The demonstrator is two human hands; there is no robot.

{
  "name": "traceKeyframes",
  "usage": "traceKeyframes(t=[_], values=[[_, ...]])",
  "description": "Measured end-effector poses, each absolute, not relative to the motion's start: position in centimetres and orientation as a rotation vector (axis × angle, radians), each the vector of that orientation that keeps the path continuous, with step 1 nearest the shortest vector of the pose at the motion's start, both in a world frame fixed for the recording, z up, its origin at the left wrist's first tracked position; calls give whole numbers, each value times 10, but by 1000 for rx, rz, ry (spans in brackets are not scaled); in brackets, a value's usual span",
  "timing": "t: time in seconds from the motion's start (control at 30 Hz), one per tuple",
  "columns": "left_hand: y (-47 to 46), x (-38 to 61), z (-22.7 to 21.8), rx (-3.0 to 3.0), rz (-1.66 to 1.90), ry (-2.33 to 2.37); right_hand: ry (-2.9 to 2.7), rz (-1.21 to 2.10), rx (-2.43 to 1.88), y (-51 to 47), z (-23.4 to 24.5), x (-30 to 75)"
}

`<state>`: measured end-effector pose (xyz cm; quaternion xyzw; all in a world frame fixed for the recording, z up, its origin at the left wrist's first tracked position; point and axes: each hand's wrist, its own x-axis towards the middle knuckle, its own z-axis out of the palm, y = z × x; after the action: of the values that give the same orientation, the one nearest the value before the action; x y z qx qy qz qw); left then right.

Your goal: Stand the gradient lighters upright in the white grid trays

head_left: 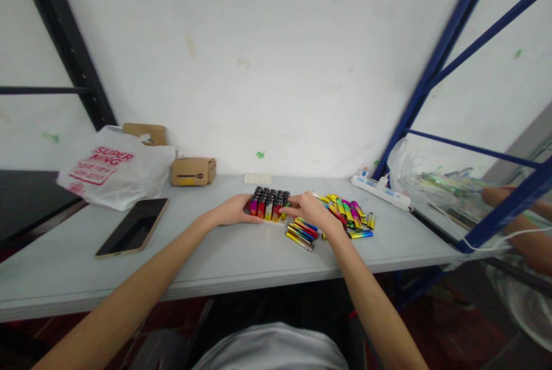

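Note:
A tray of upright colourful lighters (269, 203) with black tops stands on the white table (241, 255). My left hand (235, 210) curls against the tray's left side. My right hand (308, 210) rests at the tray's right side, fingers pinched on a lighter at the tray's edge. A loose pile of rainbow-coloured lighters (345, 217) lies on the table just right of my right hand, with a few more lighters (301, 233) in front of it.
A smartphone (133, 227) lies face up at the left. Behind it sit a white plastic bag (114, 171) and a small cardboard box (192, 171). A power strip (380, 190) lies at the right. Blue rack struts (435, 65) stand there, with another person's arm (524, 226) beyond.

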<state>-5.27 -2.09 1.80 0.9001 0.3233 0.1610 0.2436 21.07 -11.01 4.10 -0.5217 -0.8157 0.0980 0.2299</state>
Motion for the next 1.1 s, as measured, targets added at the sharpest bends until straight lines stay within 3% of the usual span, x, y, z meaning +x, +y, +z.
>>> traceKeyframes(t=[0.2,0.43,0.67,0.93,1.1], values=[[-21,-53,18,2449,448,873,-2250,495,-1407,-113,42,219],[-19,-53,17,2461,454,892,-2197,43,-1679,-106,36,205],[-21,-53,19,2476,438,895,-2183,393,-1587,-111,44,235],[-19,-53,17,2473,426,930,-2254,453,-1879,-105,34,253],[-21,-54,19,2453,449,898,-2245,277,-1686,-99,33,244]])
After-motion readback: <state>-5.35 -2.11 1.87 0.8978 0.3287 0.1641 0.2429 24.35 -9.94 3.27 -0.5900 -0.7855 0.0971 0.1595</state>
